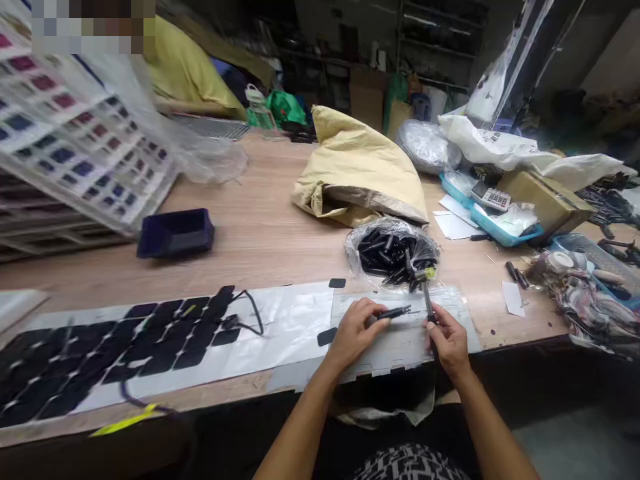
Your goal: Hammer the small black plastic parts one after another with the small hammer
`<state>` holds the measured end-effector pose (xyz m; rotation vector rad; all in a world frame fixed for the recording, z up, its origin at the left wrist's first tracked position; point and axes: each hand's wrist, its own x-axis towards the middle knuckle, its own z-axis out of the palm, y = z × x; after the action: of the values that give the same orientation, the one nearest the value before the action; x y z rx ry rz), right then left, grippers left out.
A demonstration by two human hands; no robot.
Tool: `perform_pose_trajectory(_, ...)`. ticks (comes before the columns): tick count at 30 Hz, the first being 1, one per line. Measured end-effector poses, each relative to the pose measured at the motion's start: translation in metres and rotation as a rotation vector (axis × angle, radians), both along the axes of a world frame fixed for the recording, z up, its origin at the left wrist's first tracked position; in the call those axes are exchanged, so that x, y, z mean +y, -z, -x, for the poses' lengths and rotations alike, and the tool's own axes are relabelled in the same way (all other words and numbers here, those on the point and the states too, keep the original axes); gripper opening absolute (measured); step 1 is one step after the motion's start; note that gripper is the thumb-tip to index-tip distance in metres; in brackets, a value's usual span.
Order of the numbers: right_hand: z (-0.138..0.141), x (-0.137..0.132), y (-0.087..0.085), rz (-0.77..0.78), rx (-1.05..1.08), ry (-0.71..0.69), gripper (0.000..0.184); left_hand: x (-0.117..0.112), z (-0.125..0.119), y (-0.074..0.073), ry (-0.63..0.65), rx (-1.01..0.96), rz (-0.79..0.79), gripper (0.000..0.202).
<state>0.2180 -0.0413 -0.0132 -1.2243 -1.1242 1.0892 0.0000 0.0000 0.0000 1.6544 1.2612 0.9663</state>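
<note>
My left hand (356, 333) is closed around a slim black cylindrical part (394, 312), its forked end pointing right above a pale work board (400, 343). In my right hand (447, 337) is a small hammer (427, 297), gripped by its dark handle. The metal shaft slants up and away, and the head, with a yellow end, overlaps a clear plastic bag (353, 250). That bag lies open just beyond my hands and holds many similar black parts (383, 252). Two flat black pads (327, 337) lie left of my left hand.
Rows of black pads (165, 333) cover a white sheet (295, 320) at left. Behind it sits a dark blue tray (175, 233). A yellow sack (365, 167) stands beyond the bag. Blue baskets (515, 233) and a cardboard box (545, 200) crowd the right. Someone in yellow is at the far left.
</note>
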Motion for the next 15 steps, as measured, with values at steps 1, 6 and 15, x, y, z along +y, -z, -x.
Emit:
perform_pose_trajectory(1,-0.002,0.000,0.001,-0.016,0.022,0.023,0.046,-0.012,0.004,-0.005,0.175,-0.066,0.046,0.027)
perform_pose_trajectory(6,-0.006,0.000,0.001,-0.037,0.068,0.065,0.040,-0.066,0.003,-0.002,0.751,-0.086,0.332,0.033)
perform_pose_trajectory(15,-0.002,-0.003,-0.003,-0.007,-0.028,0.001,0.042,-0.098,-0.029,0.117,0.208,0.327,0.797,0.057)
